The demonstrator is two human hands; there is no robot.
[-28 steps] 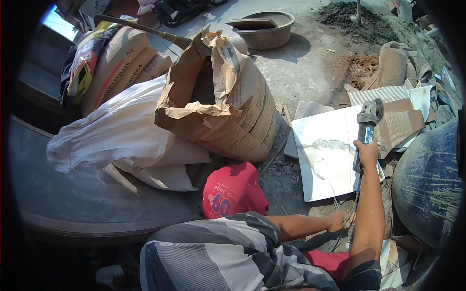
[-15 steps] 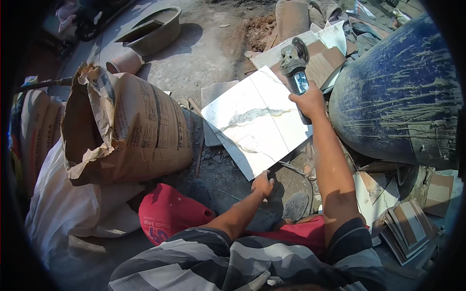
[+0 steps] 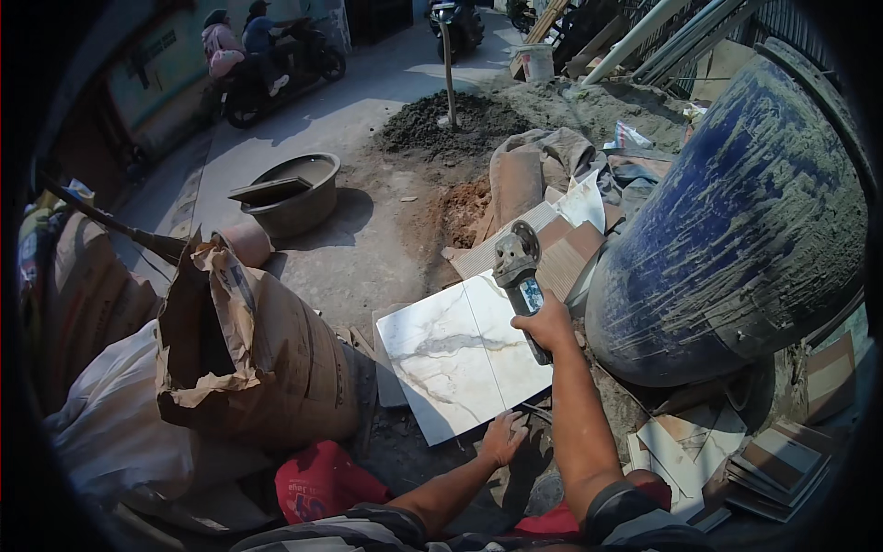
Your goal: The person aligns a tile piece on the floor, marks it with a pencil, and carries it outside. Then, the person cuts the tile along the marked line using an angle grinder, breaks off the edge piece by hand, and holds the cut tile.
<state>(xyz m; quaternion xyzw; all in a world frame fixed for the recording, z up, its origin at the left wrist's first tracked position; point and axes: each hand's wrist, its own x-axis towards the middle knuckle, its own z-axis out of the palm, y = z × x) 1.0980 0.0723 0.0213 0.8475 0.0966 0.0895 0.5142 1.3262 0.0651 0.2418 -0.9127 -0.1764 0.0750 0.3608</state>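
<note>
My right hand [image 3: 549,324] is closed round the body of an angle grinder [image 3: 518,267], its disc end pointing away from me over the tile's far right corner. Below it lies a white marble-patterned tile [image 3: 441,354], with grey veins and a thin dark straight line running across it from the far edge to the near one. Just off the tile's near edge, my left hand [image 3: 503,438] is empty, its fingers apart.
On the left stands an open torn paper sack [image 3: 276,340], with a grey tub [image 3: 303,207] beyond. A large mortar-streaked blue drum [image 3: 708,230] leans at right, above stacked tile offcuts [image 3: 782,469]. Two people ride a motorbike [image 3: 285,69] along the far lane.
My view has tilted up, bringing the lane and motorbike into sight. My left hand has come away from the tile's near corner and its fingers have spread. The grinder stays in my right hand.
</note>
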